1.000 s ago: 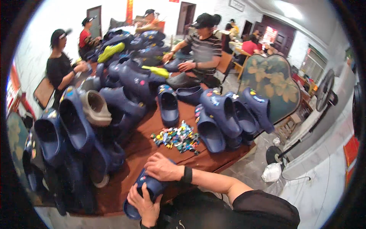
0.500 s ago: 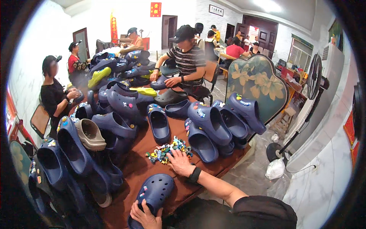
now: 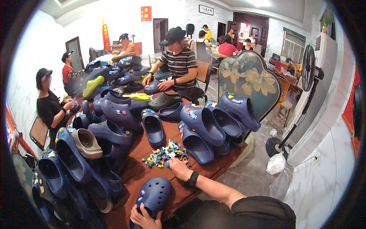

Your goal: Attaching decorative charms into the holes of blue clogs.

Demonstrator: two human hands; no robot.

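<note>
My left hand point(image 3: 145, 219) grips the heel end of a navy foam clog point(image 3: 155, 192), which lies at the near edge of the table with its holed toe pointing away. A couple of small colourful charms point(image 3: 142, 194) sit on the clog's left side. My right hand point(image 3: 180, 170), a dark band round its wrist, is at the near edge of a heap of small multicoloured shoe charms point(image 3: 163, 153). Its fingers are drawn together at the heap. Whatever lies between those fingertips is too small to make out.
Navy clogs with charms point(image 3: 207, 124) are stacked to the right, more point(image 3: 72, 156) to the left. A taupe clog point(image 3: 87, 143) lies among them. The brown-covered table point(image 3: 131, 173) runs away from me. Co-workers point(image 3: 179, 63) handle clogs across it. A fan point(image 3: 309, 76) stands right.
My right hand's spread fingers have drawn together at the charm heap. My left hand stays on the clog. The whole view has shifted slightly.
</note>
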